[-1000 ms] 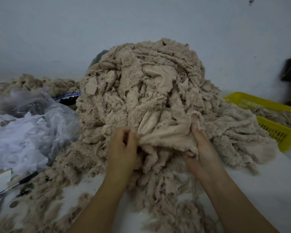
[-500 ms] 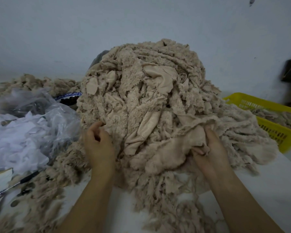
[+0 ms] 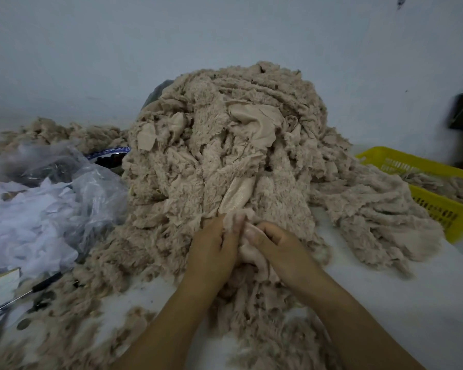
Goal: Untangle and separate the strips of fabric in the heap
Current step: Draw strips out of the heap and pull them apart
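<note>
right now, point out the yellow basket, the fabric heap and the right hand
yellow basket (image 3: pixel 439 212), head view, its near outer wall
fabric heap (image 3: pixel 225 145), head view, fuzzy front face
right hand (image 3: pixel 281 245), head view, back of the hand

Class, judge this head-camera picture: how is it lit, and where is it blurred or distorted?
Head view: dim, flat light, no glare; left hand and right hand, pinching a fabric strip, look soft; yellow basket near the right edge smears.
</note>
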Demonstrator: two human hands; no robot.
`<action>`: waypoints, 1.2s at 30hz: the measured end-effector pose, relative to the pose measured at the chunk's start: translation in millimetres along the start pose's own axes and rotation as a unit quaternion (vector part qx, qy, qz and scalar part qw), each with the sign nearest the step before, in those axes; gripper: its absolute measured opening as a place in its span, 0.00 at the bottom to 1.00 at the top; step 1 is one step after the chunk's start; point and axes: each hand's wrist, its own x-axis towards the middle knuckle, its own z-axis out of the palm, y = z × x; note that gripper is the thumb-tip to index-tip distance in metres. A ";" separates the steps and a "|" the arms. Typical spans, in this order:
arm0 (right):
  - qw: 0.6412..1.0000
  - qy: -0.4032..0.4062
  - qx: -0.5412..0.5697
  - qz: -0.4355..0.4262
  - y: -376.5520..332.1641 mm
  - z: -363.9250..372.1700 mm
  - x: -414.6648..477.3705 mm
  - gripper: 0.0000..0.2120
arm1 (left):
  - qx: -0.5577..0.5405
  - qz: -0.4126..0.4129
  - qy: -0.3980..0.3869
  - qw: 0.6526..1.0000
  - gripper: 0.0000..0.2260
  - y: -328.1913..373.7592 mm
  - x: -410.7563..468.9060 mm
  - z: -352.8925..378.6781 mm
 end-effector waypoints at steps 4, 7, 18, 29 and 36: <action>0.996 -0.008 0.092 -0.005 -0.9 0.4 1.9 0.17 | -0.073 -0.063 0.024 0.995 0.23 1.7 1.2 0.9; 0.989 -0.012 0.151 -0.003 0.0 0.7 4.0 0.16 | -0.110 -0.091 0.035 0.989 0.27 0.9 1.8 1.7; 0.973 0.020 0.230 0.010 -5.2 -5.5 3.6 0.12 | -0.288 -0.245 0.132 0.916 0.25 -6.3 16.5 -7.7; 0.988 0.026 0.151 0.024 1.0 -8.0 5.1 0.21 | -0.203 -0.085 -0.117 0.968 0.22 6.2 3.2 0.6; 0.992 -0.004 0.128 0.019 -0.8 -1.6 3.5 0.10 | -0.169 -0.103 -0.016 0.980 0.15 5.5 2.9 -1.9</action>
